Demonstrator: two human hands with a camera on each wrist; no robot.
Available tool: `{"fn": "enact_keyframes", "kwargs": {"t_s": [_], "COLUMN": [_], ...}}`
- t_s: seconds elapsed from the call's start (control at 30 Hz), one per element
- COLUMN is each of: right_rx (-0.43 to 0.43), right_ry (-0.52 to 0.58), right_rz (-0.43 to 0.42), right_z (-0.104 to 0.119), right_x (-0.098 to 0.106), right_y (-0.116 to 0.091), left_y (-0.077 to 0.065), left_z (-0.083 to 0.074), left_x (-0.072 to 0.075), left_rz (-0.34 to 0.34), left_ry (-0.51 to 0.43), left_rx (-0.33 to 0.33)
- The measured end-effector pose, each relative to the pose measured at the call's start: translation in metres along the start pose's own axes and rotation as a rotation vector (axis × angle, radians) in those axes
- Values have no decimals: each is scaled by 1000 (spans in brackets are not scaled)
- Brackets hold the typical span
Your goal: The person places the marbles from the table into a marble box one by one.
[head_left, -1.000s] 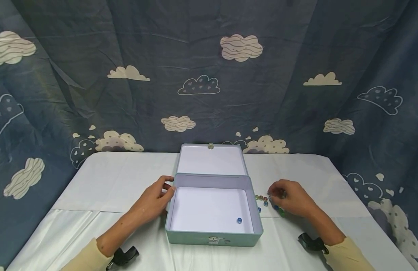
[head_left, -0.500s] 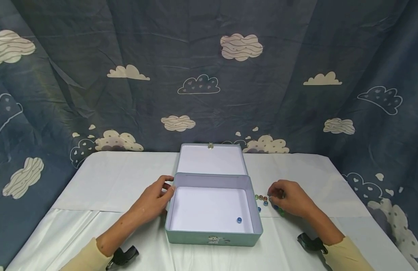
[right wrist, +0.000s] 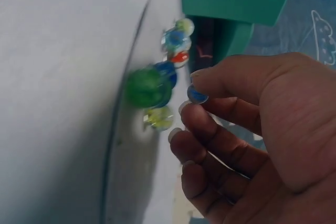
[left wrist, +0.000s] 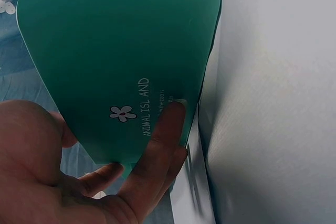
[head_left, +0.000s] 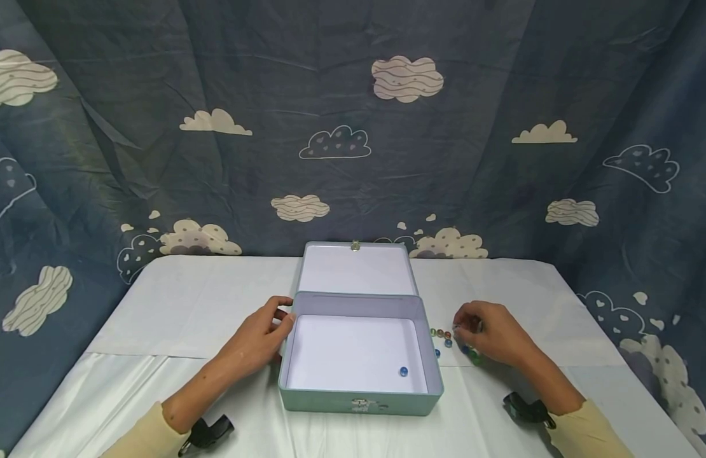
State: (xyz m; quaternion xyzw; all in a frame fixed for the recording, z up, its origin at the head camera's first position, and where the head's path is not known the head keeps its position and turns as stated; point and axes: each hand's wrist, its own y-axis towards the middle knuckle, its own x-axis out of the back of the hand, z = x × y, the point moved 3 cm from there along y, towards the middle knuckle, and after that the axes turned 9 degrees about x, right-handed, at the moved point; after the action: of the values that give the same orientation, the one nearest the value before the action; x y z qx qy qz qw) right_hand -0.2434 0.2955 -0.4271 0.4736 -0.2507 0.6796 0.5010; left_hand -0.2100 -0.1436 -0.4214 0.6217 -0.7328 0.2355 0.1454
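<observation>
A green tin box with a pale inside stands with its lid tipped back. My left hand holds its left side, thumb over the rim and fingers against the outer wall; the left wrist view shows these fingers on the printed wall. One blue marble lies inside. Right of the box, my right hand pinches another blue marble between thumb and fingertip. Several loose marbles lie close by, among them a green marble, a yellowish marble and a red-orange marble.
White cloth covers the table. A dark blue curtain with cloud prints hangs behind it and at both sides. Black straps with devices, such as the right wrist device, sit on both wrists. The marble row lies along the box's right side.
Both hands stay nearly where they were. The right hand has shifted very slightly at the marbles; the box and the marble inside it stand the same.
</observation>
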Motion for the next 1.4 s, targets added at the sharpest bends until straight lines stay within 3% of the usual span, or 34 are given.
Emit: {"fn": "enact_keyframes", "kwargs": {"t_s": [0.23,0.77,1.4], "right_rx": [62,224,282], "right_ry": [-29,-37,40], "right_rz": [-60,-181,-118], "right_z": [17,80,119], "right_x": [11,27,17], "right_y": [-1,-15,-27], "left_y": [0,1,0], "left_z": [0,0,1], "left_x": [1,0,0], "left_rz": [-3,-1,0], "left_ry": [10,7,14], "left_rx": [-9,-1,-6]}}
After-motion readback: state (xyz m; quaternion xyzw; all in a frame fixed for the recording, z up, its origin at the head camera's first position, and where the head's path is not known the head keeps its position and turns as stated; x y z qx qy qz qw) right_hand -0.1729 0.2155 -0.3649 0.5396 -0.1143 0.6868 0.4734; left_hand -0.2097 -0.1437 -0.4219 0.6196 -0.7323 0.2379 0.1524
